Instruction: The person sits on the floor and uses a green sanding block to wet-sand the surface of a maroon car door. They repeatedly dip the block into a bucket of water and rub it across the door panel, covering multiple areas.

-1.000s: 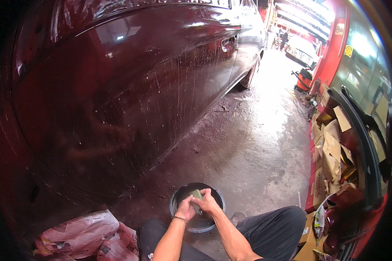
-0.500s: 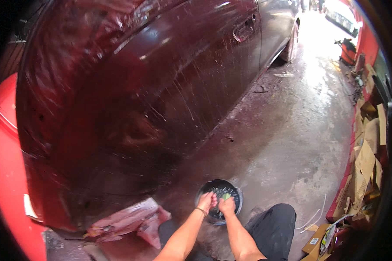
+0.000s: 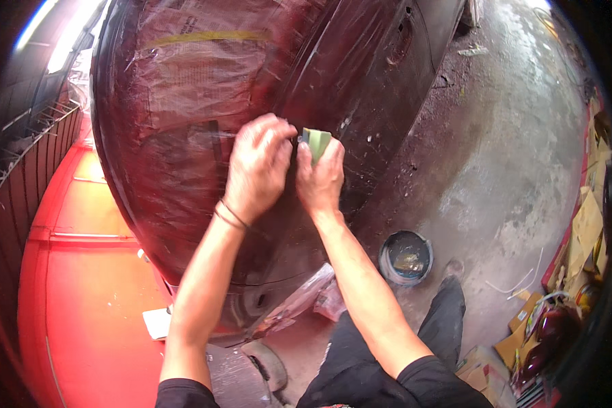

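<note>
My right hand (image 3: 321, 178) is closed round a small green folded pad (image 3: 317, 141) with a dark edge, held up before the car's dark maroon side. Just left of it is my left hand (image 3: 258, 163), fingers curled together and smeared by motion; whatever they hold, if anything, is hidden. Behind both hands stretches the wet, speckled car panel (image 3: 360, 129). Plastic film and paper (image 3: 204, 75) with a yellow tape strip cover the area to its left. On the floor below, right of my right forearm, stands a round black bucket (image 3: 406, 258) with dark water inside.
A red panel (image 3: 81, 292) lies along the left side. Crumpled masking film (image 3: 296, 299) hangs near my legs. Cardboard pieces (image 3: 587, 228) and a cardboard box (image 3: 517, 333) line the right edge. A thin white strip (image 3: 523, 282) lies on the concrete floor (image 3: 503, 177).
Both hands have risen out of the bucket, up and leftward to the car's side. The green pad came along in my right hand. The view has swung left.
</note>
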Demonstrator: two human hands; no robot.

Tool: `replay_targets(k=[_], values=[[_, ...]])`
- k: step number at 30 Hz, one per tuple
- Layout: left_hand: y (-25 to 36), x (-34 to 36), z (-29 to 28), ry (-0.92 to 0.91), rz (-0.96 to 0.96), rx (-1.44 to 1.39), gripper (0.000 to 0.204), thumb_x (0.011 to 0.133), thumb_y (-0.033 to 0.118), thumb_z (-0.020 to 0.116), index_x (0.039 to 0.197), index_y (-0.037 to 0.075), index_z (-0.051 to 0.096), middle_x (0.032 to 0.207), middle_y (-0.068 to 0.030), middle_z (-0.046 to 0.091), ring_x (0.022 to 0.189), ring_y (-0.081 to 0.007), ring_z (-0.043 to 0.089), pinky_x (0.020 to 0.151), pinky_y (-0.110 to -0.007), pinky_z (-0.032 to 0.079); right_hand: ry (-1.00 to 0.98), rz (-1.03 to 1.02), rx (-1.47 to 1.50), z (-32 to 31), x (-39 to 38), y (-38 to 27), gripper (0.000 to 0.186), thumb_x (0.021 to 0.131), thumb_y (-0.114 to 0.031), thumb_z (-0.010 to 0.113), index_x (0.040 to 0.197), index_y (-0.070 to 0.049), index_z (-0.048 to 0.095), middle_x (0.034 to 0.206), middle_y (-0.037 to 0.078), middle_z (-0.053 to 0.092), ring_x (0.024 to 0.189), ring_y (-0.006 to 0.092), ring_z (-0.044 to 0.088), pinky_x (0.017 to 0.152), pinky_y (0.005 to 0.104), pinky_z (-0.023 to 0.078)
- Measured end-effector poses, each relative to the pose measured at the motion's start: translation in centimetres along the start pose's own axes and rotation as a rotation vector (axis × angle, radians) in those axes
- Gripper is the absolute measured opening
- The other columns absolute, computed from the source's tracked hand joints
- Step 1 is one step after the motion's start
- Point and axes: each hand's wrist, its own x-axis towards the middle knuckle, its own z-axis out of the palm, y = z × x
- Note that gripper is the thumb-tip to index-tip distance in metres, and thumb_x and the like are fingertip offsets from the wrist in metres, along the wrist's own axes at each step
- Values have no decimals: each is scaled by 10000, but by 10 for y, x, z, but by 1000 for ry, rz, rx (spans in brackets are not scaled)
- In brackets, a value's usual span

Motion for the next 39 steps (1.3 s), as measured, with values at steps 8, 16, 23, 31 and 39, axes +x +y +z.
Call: replay_targets(k=[8,16,23,31,39], values=[[-109,82,-177,-92,337,527,335,970,73,695,1305,75,692,1440,-120,645,1411,-334,556,1216,-479,369,108,20,-179,70,-55,-16,506,985,-231,700,1328,50,455,1226,268,541,1130,487,590,944,566,522],[-210,88,-264,-227,240,429,576,1035,310,642,1569,131,522,1720,-127,355,1608,-333,288,1309,-492,217,312,12,-313,57,78,-19,431,1018,-280,662,1227,45,471,1178,289,577,1064,492,634,896,572,541],[-216,77,-257,-183,259,516,607,992,322,709,1546,135,549,1722,-143,347,1612,-342,278,1306,-503,230,232,70,-255,84,-21,-33,466,1005,-232,673,1316,35,452,1217,277,548,1125,492,601,906,593,530],[-211,94,-249,-116,251,418,527,954,210,761,1459,127,636,1695,-125,403,1606,-349,297,1303,-498,250,354,-61,-407,50,128,-25,462,1024,-313,668,1225,62,485,1164,287,616,1017,474,673,861,550,575],[-218,77,-256,-125,212,459,503,960,206,752,1445,123,647,1694,-124,408,1604,-358,298,1301,-499,250,212,-202,-336,80,25,-15,519,998,-254,679,1329,72,449,1176,295,573,1030,482,657,850,550,565]])
